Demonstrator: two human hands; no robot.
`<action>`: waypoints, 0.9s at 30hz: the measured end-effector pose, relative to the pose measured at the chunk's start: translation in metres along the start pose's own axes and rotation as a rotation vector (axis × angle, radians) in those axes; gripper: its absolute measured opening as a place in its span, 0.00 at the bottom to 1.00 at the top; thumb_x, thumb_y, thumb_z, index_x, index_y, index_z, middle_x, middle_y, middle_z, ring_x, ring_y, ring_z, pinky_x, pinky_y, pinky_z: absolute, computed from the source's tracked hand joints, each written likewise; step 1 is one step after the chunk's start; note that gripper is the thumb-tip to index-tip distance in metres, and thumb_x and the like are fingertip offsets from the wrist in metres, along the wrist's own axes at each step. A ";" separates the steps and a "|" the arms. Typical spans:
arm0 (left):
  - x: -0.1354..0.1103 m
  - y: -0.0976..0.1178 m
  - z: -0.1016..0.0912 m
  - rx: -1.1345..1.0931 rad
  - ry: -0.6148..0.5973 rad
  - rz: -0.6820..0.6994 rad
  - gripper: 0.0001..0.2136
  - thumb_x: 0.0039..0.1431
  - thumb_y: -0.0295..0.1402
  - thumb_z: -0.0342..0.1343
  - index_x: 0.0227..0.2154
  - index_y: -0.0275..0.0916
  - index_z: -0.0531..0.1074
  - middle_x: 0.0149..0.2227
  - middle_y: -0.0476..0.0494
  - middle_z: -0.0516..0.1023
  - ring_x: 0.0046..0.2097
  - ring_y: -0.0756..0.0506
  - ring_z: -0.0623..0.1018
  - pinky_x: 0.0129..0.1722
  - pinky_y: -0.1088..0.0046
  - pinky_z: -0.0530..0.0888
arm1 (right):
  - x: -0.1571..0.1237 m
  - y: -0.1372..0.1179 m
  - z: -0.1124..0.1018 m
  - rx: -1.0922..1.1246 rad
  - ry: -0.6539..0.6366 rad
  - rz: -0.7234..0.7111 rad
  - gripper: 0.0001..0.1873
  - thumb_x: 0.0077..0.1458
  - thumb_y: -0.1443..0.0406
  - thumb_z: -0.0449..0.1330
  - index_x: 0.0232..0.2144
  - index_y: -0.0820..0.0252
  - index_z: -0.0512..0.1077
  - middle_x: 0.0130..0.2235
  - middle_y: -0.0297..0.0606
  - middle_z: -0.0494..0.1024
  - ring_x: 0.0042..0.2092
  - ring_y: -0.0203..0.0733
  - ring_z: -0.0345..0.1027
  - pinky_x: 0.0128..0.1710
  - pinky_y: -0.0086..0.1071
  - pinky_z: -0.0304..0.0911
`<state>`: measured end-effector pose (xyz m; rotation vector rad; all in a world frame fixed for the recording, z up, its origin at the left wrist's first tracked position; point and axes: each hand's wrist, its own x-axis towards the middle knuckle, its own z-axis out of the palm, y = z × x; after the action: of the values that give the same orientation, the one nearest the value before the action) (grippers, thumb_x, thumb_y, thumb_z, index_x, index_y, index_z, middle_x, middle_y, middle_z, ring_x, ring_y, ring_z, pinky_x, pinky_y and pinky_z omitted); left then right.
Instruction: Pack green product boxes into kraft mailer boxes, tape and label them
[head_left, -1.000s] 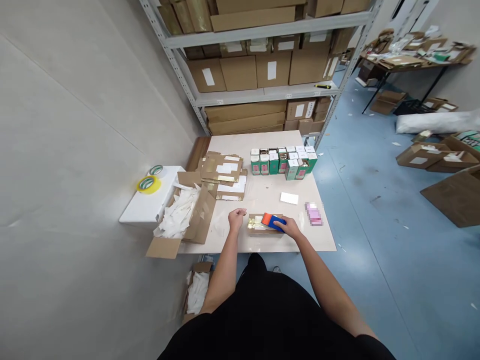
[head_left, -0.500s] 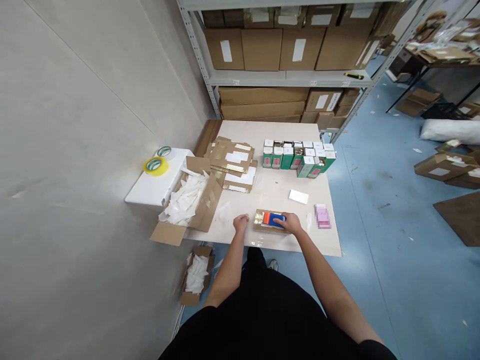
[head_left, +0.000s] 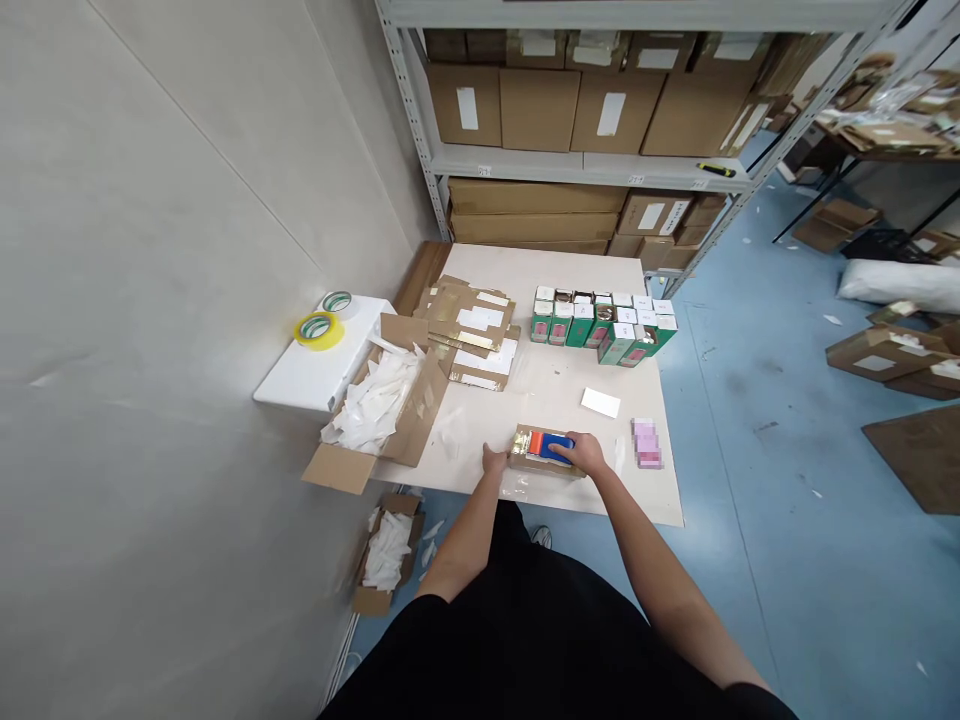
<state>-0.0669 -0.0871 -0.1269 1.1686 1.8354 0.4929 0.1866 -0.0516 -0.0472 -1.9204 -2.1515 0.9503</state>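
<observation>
A small cardboard box (head_left: 523,461) lies near the table's front edge, with shiny clear tape on its left part. On top of it rests a blue-and-orange hand tool (head_left: 553,446), perhaps a tape dispenser; its exact kind is unclear. My right hand (head_left: 585,453) is closed around the tool's right end. At the box's left end is my left hand (head_left: 494,461), thumb raised and apart, its other fingers partly hidden against the box. A white card (head_left: 600,402) lies beyond the box, and a pink blurred item (head_left: 646,444) to the right.
Several green-and-white small boxes (head_left: 581,325) stand at the back right of the table (head_left: 555,262). Flattened cardboard (head_left: 469,315) is stacked left, by an open carton (head_left: 429,410) of white paper. Tape rolls (head_left: 320,330) sit on a white box (head_left: 289,378). Shelving (head_left: 517,160) rises behind.
My left hand has moved right to the box's left end, its thumb now apart from the fingers. My right hand stays on the blue-and-orange tool. The whole view has shifted slightly.
</observation>
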 end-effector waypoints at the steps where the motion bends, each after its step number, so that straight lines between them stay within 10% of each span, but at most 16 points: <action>1: 0.001 0.001 -0.004 0.002 0.027 -0.024 0.34 0.58 0.39 0.61 0.66 0.34 0.65 0.63 0.25 0.73 0.60 0.31 0.77 0.57 0.53 0.73 | 0.001 -0.001 -0.001 -0.001 -0.004 0.005 0.26 0.57 0.40 0.63 0.31 0.55 0.79 0.33 0.41 0.82 0.37 0.47 0.75 0.31 0.31 0.54; 8: 0.014 0.025 -0.036 0.199 -0.280 0.368 0.46 0.44 0.33 0.70 0.70 0.47 0.63 0.76 0.39 0.50 0.73 0.30 0.60 0.68 0.57 0.64 | 0.012 -0.016 0.001 -0.072 -0.045 0.021 0.28 0.54 0.38 0.65 0.31 0.56 0.80 0.36 0.46 0.83 0.39 0.50 0.76 0.33 0.33 0.59; 11: 0.024 0.035 -0.042 0.374 -0.405 0.297 0.53 0.37 0.39 0.75 0.70 0.54 0.62 0.77 0.38 0.44 0.71 0.23 0.60 0.65 0.52 0.65 | 0.021 -0.025 0.006 -0.121 -0.053 0.041 0.29 0.49 0.38 0.68 0.31 0.57 0.80 0.37 0.49 0.83 0.40 0.51 0.77 0.34 0.34 0.62; 19: 0.041 0.036 -0.035 0.439 -0.355 0.097 0.55 0.30 0.41 0.77 0.67 0.56 0.65 0.74 0.31 0.56 0.69 0.20 0.64 0.61 0.47 0.66 | 0.023 -0.018 -0.019 -0.180 -0.112 0.126 0.31 0.48 0.38 0.68 0.34 0.60 0.81 0.40 0.53 0.83 0.41 0.53 0.78 0.33 0.34 0.63; 27: 0.045 0.024 -0.036 0.284 -0.321 0.195 0.49 0.29 0.45 0.75 0.62 0.49 0.71 0.57 0.36 0.79 0.58 0.31 0.79 0.54 0.64 0.71 | -0.018 0.070 -0.064 -0.224 -0.092 0.215 0.29 0.50 0.39 0.67 0.31 0.59 0.80 0.35 0.51 0.82 0.38 0.52 0.77 0.32 0.34 0.60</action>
<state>-0.0922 -0.0327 -0.1118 1.5314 1.5534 0.1392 0.2804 -0.0441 -0.0255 -2.2942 -2.2195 0.8779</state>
